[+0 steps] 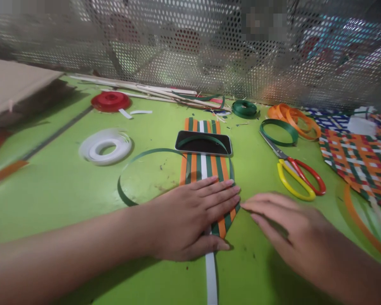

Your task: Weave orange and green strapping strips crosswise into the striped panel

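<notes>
My left hand lies flat, fingers stretched, on a panel of orange, green and white strips side by side. A dark smartphone rests across the strips' far part. A thin green strip curves in a loop left of the panel and partly over it; my left hand hides some of it. Toward me, a long white strip runs out from under that hand. My right hand is at the panel's right edge, fingertips at a folded green strip end, thumb apart from the fingers.
Scissors with red and yellow handles lie at the right, beside green and orange strip rolls. A woven piece lies farther right. White and red rolls are left. A perforated metal panel stands behind.
</notes>
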